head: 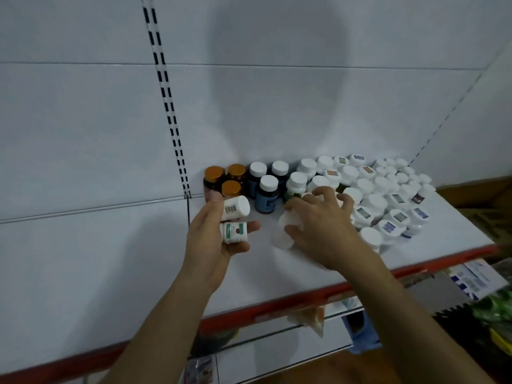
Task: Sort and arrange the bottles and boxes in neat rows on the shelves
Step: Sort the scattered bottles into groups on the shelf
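My left hand (213, 236) holds two small white bottles above the shelf: one (235, 207) lying on its side against my thumb, the other (234, 231) with a green label across my fingers. My right hand (318, 225) curls over white bottles (288, 221) lying on the white shelf (249, 278). Behind stand three amber bottles with gold caps (214, 177), three dark blue bottles with white caps (267, 194), and a white-capped bottle (297, 184) with dark contents. A dense cluster of white-capped bottles (388, 195) fills the right of the shelf.
The shelf has a red front edge (277, 309) and a white back panel with a slotted upright (171, 117). Below, a lower shelf holds packets, a blue item (360, 333) and boxes (476, 278). The left half of the shelf is bare.
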